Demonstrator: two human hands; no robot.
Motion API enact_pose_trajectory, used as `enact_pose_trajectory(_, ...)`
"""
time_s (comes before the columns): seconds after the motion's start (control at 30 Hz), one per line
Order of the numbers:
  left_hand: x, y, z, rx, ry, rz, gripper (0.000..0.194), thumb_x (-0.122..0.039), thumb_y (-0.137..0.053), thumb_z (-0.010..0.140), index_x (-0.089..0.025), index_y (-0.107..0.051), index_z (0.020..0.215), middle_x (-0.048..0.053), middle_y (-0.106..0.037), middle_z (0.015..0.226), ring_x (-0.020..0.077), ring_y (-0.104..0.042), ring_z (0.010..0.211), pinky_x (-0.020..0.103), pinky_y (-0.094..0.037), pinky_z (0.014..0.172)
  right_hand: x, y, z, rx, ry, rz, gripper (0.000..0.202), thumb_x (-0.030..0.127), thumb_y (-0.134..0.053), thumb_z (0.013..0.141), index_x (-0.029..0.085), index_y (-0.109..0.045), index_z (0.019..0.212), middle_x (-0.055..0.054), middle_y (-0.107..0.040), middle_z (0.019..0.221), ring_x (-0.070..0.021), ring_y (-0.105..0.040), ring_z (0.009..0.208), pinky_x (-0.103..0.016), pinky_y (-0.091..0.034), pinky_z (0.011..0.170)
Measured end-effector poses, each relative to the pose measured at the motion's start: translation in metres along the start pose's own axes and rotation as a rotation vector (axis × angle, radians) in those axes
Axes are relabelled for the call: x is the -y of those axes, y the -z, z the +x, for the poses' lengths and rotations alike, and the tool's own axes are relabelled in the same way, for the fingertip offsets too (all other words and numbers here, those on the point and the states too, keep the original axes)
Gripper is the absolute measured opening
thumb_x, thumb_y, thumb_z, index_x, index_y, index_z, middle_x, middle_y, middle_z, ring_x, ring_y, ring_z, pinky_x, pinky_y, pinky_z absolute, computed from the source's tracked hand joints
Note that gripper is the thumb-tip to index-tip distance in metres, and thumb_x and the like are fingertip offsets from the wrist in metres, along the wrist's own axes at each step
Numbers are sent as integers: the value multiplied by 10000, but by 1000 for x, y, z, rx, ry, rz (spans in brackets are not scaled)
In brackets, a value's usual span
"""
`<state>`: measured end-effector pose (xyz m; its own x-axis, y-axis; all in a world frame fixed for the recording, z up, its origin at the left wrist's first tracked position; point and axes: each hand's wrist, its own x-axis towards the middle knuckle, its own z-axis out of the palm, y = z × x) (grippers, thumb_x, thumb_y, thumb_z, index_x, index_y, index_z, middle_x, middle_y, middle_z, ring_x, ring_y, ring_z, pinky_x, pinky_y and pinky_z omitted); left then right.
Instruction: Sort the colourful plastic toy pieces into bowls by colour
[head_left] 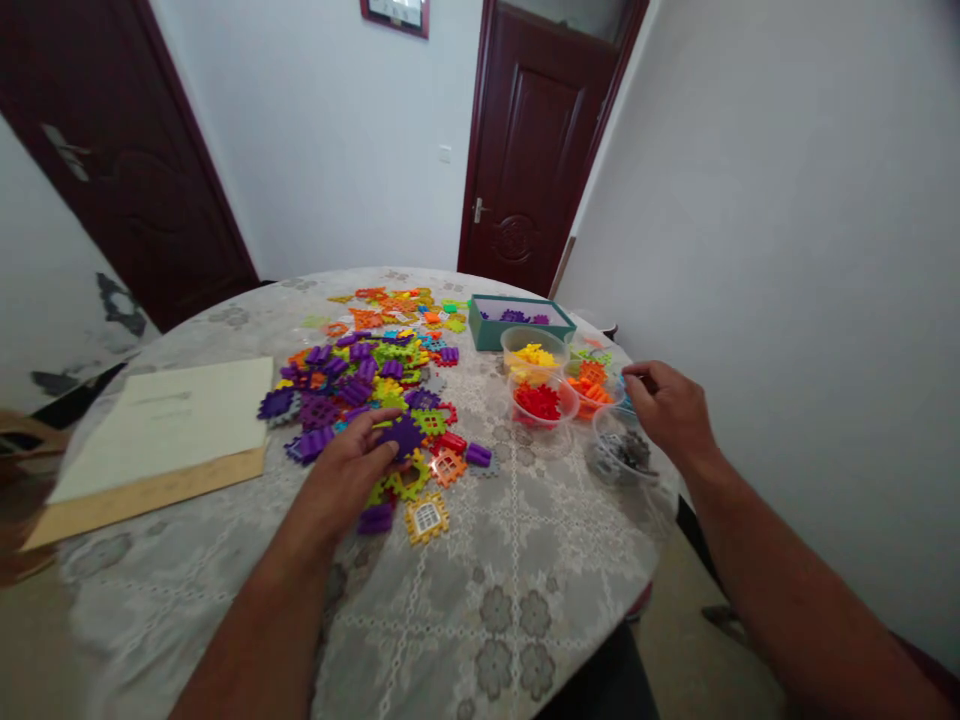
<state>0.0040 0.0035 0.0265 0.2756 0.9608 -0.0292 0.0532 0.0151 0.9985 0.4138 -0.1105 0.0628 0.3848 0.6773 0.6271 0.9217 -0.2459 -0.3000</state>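
My left hand is at the near side of a heap of plastic building pieces, its thumb and fingers closed on a flat purple toothed piece. Around it lie purple ridged pieces, a lime-green frame piece, an orange window piece and a yellow window piece. My right hand is over the right-hand bowls, fingers pinched together; what they hold, if anything, is hidden. Just below its fingertips, a bowl with blue pieces shows in part. A clear bowl of grey pieces stands nearer me.
Clear bowls hold red pieces, yellow pieces and orange pieces. Behind them sits a green box with purple pieces inside. Pale paper or board lies at the left on the round, cloth-covered table.
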Motion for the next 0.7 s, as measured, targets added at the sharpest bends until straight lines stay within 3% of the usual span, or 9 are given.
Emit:
enact_pose_trajectory(0.07,2,-1,1,-2,26,-32,482,-249,-687,743,-187,-659,1220,60,-762,1041,200,-751,880,309,-634,751,40,0,-16,151,137,126,234,312,-557,953,197,-740,1044,-99,-763,973,-225,-690,814,-346,-517,796)
enact_pose_trajectory(0.13,5,0,3,-11,43,-41,453,-240,-681,747,-186,-646,1196,52,-760,1027,182,-744,852,299,-624,753,77,-7,-31,422,291,218,218,290,-557,972,207,-730,1076,-92,-754,1018,-205,-683,815,-333,-515,785)
enact_pose_trajectory(0.2,10,2,5,-20,36,-44,419,-259,-694,752,-183,-642,1161,48,-761,1002,182,-741,834,307,-621,758,106,-22,-42,663,394,251,255,286,-572,982,213,-705,1187,-97,-744,1110,-194,-689,849,-326,-518,803)
enact_pose_trajectory(0.27,14,5,7,-21,14,-43,403,-288,-713,759,-184,-646,1142,45,-759,986,190,-740,843,315,-619,763,128,-43,-48,779,423,209,335,303,-592,982,199,-667,1291,-130,-726,1198,-217,-699,939,-342,-519,854)
enact_pose_trajectory(0.43,21,10,8,-6,-5,-7,432,-323,-697,817,-201,-639,1226,19,-742,906,177,-728,776,286,-587,705,151,-91,-53,831,385,93,332,291,-628,958,174,-676,1266,-165,-713,1214,-274,-666,1109,-356,-484,919)
enact_pose_trajectory(0.6,19,8,6,-29,-25,0,462,-275,-678,800,-200,-648,1255,-8,-693,801,161,-692,692,265,-553,643,141,-111,-65,766,337,270,241,250,-661,913,184,-686,1144,-98,-701,1086,-215,-641,990,-316,-458,867)
enact_pose_trajectory(0.7,18,6,5,-12,-26,-23,494,-255,-679,773,-202,-655,1264,1,-702,811,167,-688,705,270,-557,646,134,-116,-69,708,229,436,226,293,-696,886,203,-654,1090,-29,-679,955,-179,-608,852,-281,-440,751)
